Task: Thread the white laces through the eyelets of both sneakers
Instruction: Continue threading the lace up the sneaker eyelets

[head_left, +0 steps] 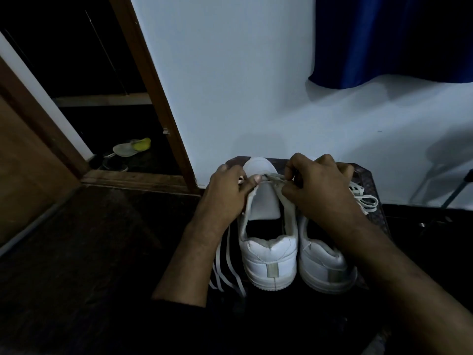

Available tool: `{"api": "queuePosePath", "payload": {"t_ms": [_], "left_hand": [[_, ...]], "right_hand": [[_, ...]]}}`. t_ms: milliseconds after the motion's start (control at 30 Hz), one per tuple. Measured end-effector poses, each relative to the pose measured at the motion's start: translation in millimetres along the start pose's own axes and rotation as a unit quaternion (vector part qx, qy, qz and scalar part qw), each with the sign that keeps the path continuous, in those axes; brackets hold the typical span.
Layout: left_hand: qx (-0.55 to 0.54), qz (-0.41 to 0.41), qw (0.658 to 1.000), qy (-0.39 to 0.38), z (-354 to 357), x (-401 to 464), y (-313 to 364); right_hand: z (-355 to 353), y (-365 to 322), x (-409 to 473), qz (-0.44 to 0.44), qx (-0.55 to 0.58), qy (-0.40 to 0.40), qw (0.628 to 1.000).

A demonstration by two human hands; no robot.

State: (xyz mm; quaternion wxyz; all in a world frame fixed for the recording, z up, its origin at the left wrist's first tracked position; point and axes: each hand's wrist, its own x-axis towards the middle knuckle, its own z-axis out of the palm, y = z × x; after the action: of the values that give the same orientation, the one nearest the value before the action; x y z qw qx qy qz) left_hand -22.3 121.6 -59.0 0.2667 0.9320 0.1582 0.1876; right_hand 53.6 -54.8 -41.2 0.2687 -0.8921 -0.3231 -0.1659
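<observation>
Two white sneakers stand side by side on a dark stool, heels toward me. My left hand (229,187) grips the left side of the left sneaker (268,257) near its toe end, thumb pressed on the white lace (272,176) that crosses the tongue. My right hand (316,185) pinches the same lace at the sneaker's right eyelet row. The right sneaker (323,262) sits partly under my right forearm. Loose lace ends (225,267) hang down at the left; another lace (364,199) lies bunched at the right.
The dark stool (366,175) stands against a pale wall. A wooden door frame (153,93) opens at the left onto a dark room with a slipper (130,148) on the floor. A blue curtain (384,39) hangs upper right. Chair legs (453,190) show at far right.
</observation>
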Motion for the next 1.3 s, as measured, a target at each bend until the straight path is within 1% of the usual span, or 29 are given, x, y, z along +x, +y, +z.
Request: {"api": "queuePosePath", "payload": {"t_ms": [67,167,233,267,300,333,367,400,433,467,500,533,567,600,633,667,700,733,767,800,867,967,1033,1100,1167,1200,1233,1300], "left_hand": [[0.038,-0.002,0.999,-0.004,0.8,3.7,-2.2],[0.036,0.032,0.999,-0.023,5.3,4.0,-4.8],[0.05,0.066,0.996,0.013,6.4,4.2,-5.3],[0.061,0.066,0.995,0.038,5.8,4.1,-4.7],[0.054,0.053,0.995,0.061,6.0,4.4,-4.1],[0.015,0.03,0.997,0.076,5.7,4.8,-3.2],[-0.072,0.002,0.993,0.094,3.7,5.0,-2.1],[-0.206,-0.037,0.971,0.114,0.6,4.9,0.4],[-0.355,-0.08,0.92,0.143,-2.2,5.3,4.1],[-0.49,-0.126,0.847,0.16,-6.7,5.9,9.5],[-0.593,-0.161,0.772,0.162,-11.4,7.4,12.9],[-0.657,-0.183,0.713,0.16,-15.7,8.3,16.3],[-0.678,-0.197,0.691,0.158,-16.7,10.5,14.7],[-0.66,-0.193,0.709,0.159,-16.2,12.1,12.0],[-0.589,-0.174,0.772,0.165,-13.8,12.7,6.1],[-0.466,-0.133,0.858,0.17,-9.9,12.0,-0.3],[-0.324,-0.076,0.928,0.171,-5.8,9.2,-4.9],[-0.202,-0.019,0.966,0.158,-1.7,6.2,-7.2],[-0.123,0.022,0.984,0.129,1.0,3.6,-7.0],[-0.083,0.046,0.991,0.095,1.5,1.4,-5.7],[-0.031,0.047,0.997,0.047,1.3,2.0,-7.3],[0.028,0.007,0.999,0.03,-0.1,3.4,-8.6],[0.016,-0.007,1.0,0.006,0.5,3.1,-5.9],[-0.04,-0.013,0.999,0.008,3.8,3.9,-4.6],[-0.123,-0.027,0.99,0.057,3.0,6.1,-3.6],[-0.191,-0.041,0.977,0.086,1.6,7.0,-1.5],[-0.279,-0.061,0.952,0.113,-0.4,6.7,2.4],[-0.451,-0.095,0.876,0.143,-5.7,4.8,12.6]], "right_hand": [[-0.6,0.3,-0.4,0.001,0.002,0.001,1.0],[-1.0,0.8,-1.1,-0.001,0.0,0.004,1.0],[-0.8,0.4,-1.1,-0.001,-0.001,0.0,1.0],[-0.6,0.2,-0.9,0.001,-0.001,-0.002,1.0],[-0.5,0.4,-0.6,0.003,0.0,-0.005,1.0],[-0.7,0.8,-0.5,0.003,-0.001,-0.005,1.0],[-0.6,0.9,-0.5,0.003,-0.003,-0.005,1.0],[-0.8,0.9,-0.7,0.001,-0.005,-0.003,1.0],[-0.8,0.5,-1.0,0.0,-0.005,-0.001,1.0],[-0.6,0.4,-1.0,-0.001,-0.005,0.0,1.0],[-0.4,0.6,-1.3,0.0,-0.005,0.001,1.0],[-0.2,0.5,-1.1,0.001,-0.005,0.001,1.0],[-0.4,0.5,-0.9,0.001,-0.004,0.0,1.0],[-0.6,0.3,-0.7,0.0,-0.003,0.0,1.0],[-0.8,-0.3,-0.6,-0.001,-0.001,-0.001,1.0],[-0.9,-0.6,-0.6,-0.001,0.0,-0.003,1.0],[-0.9,-0.4,-1.0,-0.001,0.002,-0.006,1.0],[-0.9,0.1,-1.3,-0.001,0.004,-0.007,1.0],[-1.1,0.5,-1.5,-0.002,0.005,-0.008,1.0],[-1.1,0.7,-1.6,-0.003,0.006,-0.007,1.0],[-1.0,1.0,-1.5,-0.005,0.007,-0.004,1.0],[-0.7,1.1,-1.5,-0.001,0.007,-0.006,1.0],[-0.3,1.3,-1.1,0.001,0.008,-0.009,1.0],[-0.9,1.4,-0.9,0.003,0.009,-0.014,1.0],[-1.9,0.6,-0.8,0.006,0.01,-0.017,1.0],[-2.2,0.4,-0.9,0.009,0.009,-0.018,1.0],[-2.3,0.3,-1.1,0.011,0.008,-0.018,1.0],[-2.6,-0.2,-1.0,0.014,0.006,-0.022,1.0]]}}
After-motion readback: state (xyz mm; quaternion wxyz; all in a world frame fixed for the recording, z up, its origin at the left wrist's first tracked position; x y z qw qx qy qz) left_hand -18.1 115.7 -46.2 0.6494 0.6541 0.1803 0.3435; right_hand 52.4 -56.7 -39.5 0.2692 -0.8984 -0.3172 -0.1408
